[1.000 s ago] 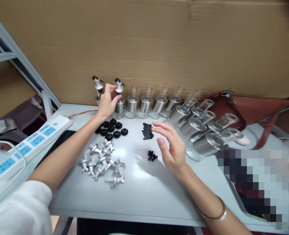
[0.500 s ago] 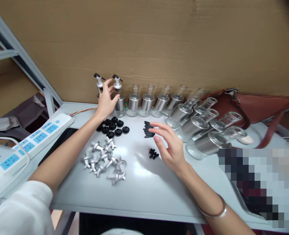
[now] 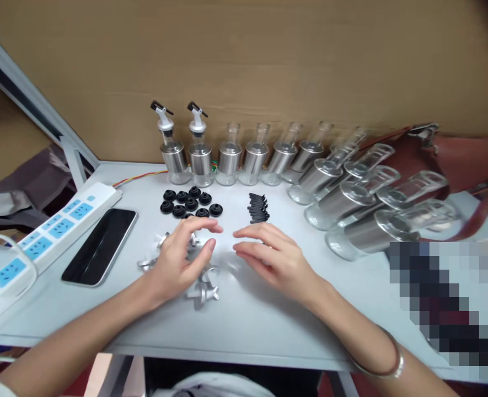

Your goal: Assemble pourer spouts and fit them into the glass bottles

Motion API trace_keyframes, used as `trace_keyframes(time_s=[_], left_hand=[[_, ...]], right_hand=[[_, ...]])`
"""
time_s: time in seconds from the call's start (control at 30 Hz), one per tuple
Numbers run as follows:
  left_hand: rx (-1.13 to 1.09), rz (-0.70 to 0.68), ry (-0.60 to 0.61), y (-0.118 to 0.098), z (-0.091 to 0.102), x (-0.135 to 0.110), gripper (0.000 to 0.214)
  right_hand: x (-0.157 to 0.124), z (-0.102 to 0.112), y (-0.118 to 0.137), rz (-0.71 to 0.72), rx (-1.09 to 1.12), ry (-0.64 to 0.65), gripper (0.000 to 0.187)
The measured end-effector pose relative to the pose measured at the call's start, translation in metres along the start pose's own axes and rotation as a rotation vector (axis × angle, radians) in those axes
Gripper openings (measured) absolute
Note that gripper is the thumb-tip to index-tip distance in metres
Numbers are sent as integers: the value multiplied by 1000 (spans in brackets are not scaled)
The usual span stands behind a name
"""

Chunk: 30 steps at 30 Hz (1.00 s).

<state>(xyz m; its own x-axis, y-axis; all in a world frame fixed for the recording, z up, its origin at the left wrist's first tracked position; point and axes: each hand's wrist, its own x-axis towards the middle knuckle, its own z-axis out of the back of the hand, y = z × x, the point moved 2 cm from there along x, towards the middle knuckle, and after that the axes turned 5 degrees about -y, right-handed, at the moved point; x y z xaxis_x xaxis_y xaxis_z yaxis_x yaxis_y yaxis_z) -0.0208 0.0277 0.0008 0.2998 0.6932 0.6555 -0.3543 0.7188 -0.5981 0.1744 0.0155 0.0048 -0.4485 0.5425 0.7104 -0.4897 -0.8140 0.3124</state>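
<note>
My left hand point(image 3: 181, 256) hovers over the silvery plastic spout parts point(image 3: 203, 295), fingers apart and holding nothing. Facing it, my right hand point(image 3: 274, 262) is held above the table, also with nothing in it; the small black pieces seen earlier are hidden behind it. Beyond the hands lie a group of round black stoppers point(image 3: 191, 204) and a row of thin black levers point(image 3: 258, 208). At the back left, two bottles with steel sleeves point(image 3: 201, 161) carry pourer spouts point(image 3: 197, 118) with black levers on top. Several more sleeved glass bottles point(image 3: 255, 159) stand without spouts.
A white power strip point(image 3: 55, 234) and a black phone point(image 3: 101, 245) lie on the left. Open bottles point(image 3: 359, 234) curve down the right side, before a brown bag point(image 3: 471, 165). Cardboard point(image 3: 244, 60) walls the back. A blurred-out patch covers the right edge.
My left hand has left the second spouted bottle and come down toward the front, over the spout parts. My right hand remains near the middle, now closer to the left one. The view has shifted slightly.
</note>
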Motion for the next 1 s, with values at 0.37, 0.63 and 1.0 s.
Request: trace_keyframes(time_s=[0.37,0.63,1.0], left_hand=[[27,-176,36,0,0,-3,31],[75,-190,38,0,-1,-3,31],[52,-165,-76,6,5,-3,45]], right_hand=[[-6,-21,14,-189,244,335,16],[-8,-25,15,-117,212,365,16],[-1,5,20,-98,148,-101,20]])
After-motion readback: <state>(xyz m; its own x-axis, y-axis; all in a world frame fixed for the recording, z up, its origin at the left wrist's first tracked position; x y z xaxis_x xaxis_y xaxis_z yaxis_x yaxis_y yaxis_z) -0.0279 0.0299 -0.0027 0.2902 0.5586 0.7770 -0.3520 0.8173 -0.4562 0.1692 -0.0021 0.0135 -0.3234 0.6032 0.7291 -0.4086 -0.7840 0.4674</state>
